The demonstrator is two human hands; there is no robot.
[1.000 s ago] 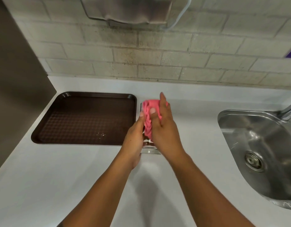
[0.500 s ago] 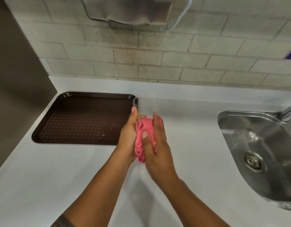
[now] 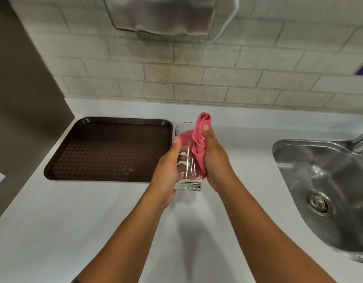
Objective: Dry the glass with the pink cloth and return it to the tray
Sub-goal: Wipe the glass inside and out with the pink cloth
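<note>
A clear drinking glass (image 3: 187,170) is held above the white counter, just right of the brown tray (image 3: 107,127). My left hand (image 3: 166,170) wraps the glass from its left side, thumb near the rim. Against the right side of the glass my right hand (image 3: 215,160) presses a crumpled pink cloth (image 3: 199,144); the cloth's top pokes above the rim and part of it shows through the glass. The tray holds nothing but a few water drops.
A steel sink (image 3: 327,180) with a drain is set into the counter (image 3: 95,221) at the right, a tap at its far edge. A brick wall rises behind, with a metal dispenser (image 3: 162,15) overhead. A dark panel (image 3: 19,99) borders the left.
My right hand slid the pink cloth down the glass to its base, then back up to the rim. The left hand kept its hold on the glass, whose base shows again.
</note>
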